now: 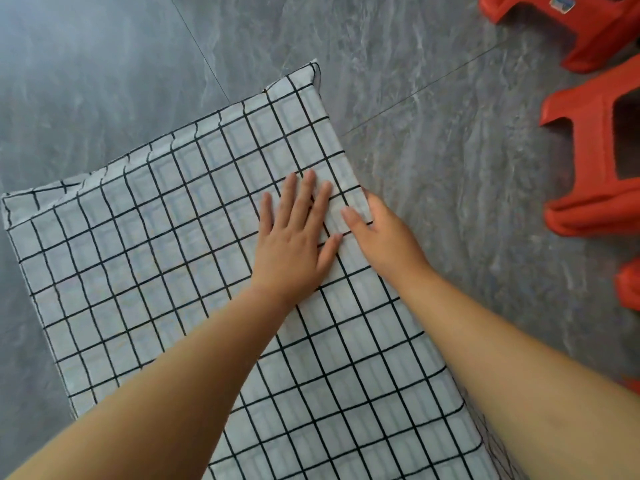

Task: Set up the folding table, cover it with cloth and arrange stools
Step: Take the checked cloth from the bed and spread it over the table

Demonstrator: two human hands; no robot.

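Note:
A white cloth with a black grid lies spread over the folding table and hides its top completely. My left hand rests flat on the cloth, palm down, fingers spread, near the table's right edge. My right hand sits at that right edge, thumb on top of the cloth and fingers curled over the side, out of sight. Red plastic stools stand on the floor to the right: one at the top, one in the middle, one partly cut off lower down.
Grey marbled floor tiles surround the table. The cloth's far corners fold down over the table's edge. The stools stand close along the right side of the view.

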